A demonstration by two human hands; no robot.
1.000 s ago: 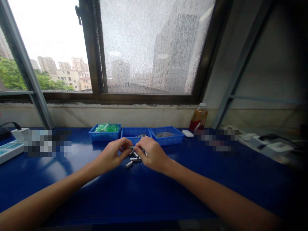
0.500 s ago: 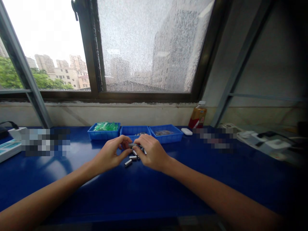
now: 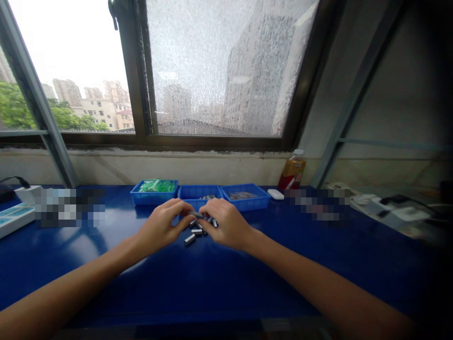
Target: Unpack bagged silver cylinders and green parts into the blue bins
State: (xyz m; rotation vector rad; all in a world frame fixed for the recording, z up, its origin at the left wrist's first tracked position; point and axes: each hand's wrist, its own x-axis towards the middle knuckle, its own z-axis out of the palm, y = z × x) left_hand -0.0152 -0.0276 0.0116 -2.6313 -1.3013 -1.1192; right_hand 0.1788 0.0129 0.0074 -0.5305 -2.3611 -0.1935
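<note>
Between the fingertips of both hands is a small grey oblong piece (image 3: 196, 215), held just above the blue table. My left hand (image 3: 167, 219) pinches its left end with thumb and fingers. At the other end, my right hand (image 3: 226, 224) is closed on it with thumb and index finger. Several similar silver-and-dark oblong pieces lie loose below the hands, among them one piece (image 3: 190, 239) nearest me and another (image 3: 197, 232) just behind it. My right fingers partly hide the pile. What kind of part these are is too small to tell.
Behind the hands stand three blue bins: a left bin (image 3: 133, 198) with green packets, a middle bin (image 3: 191, 188) with small parts, and a right bin (image 3: 247, 204) with thin pieces. A white case (image 3: 275, 194) and a drink bottle (image 3: 292, 171) stand right. A power strip (image 3: 17, 219) lies left.
The grey piece has tilted slightly between my fingertips, its right end now lower. Both hands stay in nearly the same place, and the view has shifted a little.
</note>
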